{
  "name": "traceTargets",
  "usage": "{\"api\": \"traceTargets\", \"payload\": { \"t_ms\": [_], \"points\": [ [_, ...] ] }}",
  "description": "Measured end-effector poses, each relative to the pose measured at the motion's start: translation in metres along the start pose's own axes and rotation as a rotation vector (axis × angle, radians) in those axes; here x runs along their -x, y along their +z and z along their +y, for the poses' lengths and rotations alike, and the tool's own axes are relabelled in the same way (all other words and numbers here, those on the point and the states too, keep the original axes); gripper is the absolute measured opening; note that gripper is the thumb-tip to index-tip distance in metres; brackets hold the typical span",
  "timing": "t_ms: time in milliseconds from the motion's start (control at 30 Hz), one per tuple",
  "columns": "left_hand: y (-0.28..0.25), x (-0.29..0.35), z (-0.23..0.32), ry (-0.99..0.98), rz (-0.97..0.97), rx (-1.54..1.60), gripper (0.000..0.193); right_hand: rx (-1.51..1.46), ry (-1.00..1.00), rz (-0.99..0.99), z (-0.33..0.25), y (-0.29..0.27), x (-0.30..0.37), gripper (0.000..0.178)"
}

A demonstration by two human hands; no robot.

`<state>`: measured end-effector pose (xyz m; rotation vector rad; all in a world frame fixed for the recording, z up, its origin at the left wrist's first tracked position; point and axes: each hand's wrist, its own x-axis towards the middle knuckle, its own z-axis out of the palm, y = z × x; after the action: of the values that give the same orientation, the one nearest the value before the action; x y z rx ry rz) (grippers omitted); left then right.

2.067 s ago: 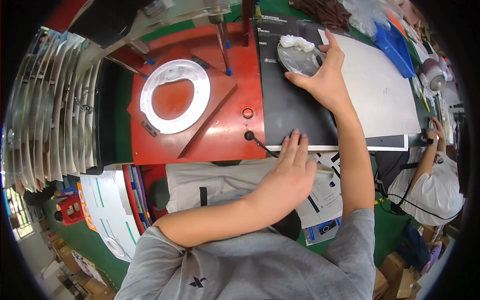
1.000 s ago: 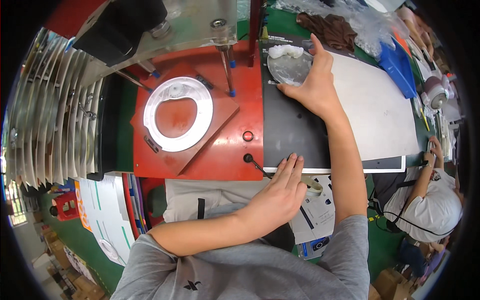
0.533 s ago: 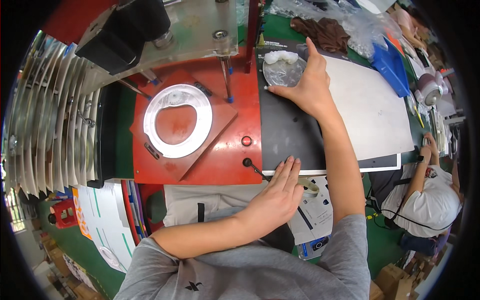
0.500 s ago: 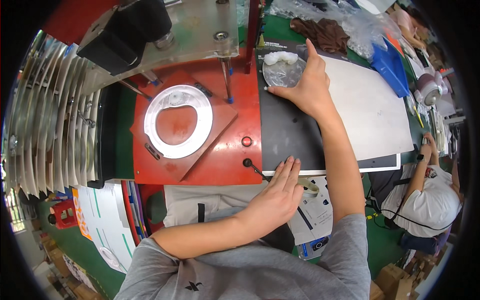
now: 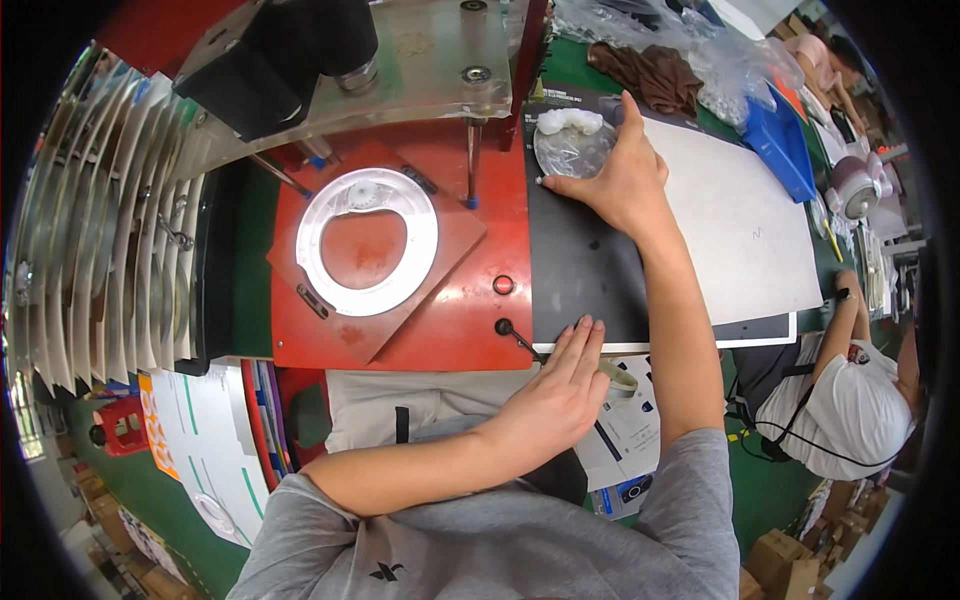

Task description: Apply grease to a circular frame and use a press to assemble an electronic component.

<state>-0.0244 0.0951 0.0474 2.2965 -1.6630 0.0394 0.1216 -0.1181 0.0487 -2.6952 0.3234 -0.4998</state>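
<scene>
My right hand [image 5: 620, 180] reaches over the black board [image 5: 585, 265], thumb and index finger spread wide around the right side of a clear round dish [image 5: 570, 155]. A wad of white fluffy material [image 5: 570, 122] lies at the dish's far edge. Something small and white covers the thumb tip. The other fingers are partly hidden. My left hand [image 5: 555, 390] rests at the near edge of the board with its fingers stretched out and nothing in it. Left of the hands, a white ring-shaped part [image 5: 318, 275] sits on a brown plate [image 5: 440, 265] of a red machine base [image 5: 480, 340].
A clear plate on metal posts [image 5: 430, 95] stands over the machine's far side. A red button [image 5: 503, 285] and a black lever [image 5: 510, 330] are near my left hand. White sheets [image 5: 745, 220] lie right, beside a blue tray [image 5: 780, 145]. Other people work at the right.
The whole view has shifted slightly, so the machine and board appear a little farther right. Both hands keep nearly the same pose and place.
</scene>
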Motion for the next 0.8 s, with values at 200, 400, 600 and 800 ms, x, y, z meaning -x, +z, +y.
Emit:
{"api": "traceTargets", "payload": {
  "t_ms": [200,400,600,800],
  "points": [
    [-0.001,-0.002,0.004,0.003,0.013,-0.032,0.026,-0.014,0.069,-0.026,0.004,-0.002,-0.002,0.146],
    [0.009,0.000,0.004,-0.004,0.040,0.044,0.023,0.049,0.195,-0.151,-0.007,-0.009,-0.001,0.153],
    [-0.006,0.014,0.010,-0.038,0.108,0.367,0.019,-0.229,-0.161,0.379,-0.004,-0.081,0.037,0.079],
    [-0.067,0.070,0.009,-0.023,0.163,0.785,0.037,-0.662,0.258,0.262,0.032,-0.135,0.119,0.027]
  ]
}}
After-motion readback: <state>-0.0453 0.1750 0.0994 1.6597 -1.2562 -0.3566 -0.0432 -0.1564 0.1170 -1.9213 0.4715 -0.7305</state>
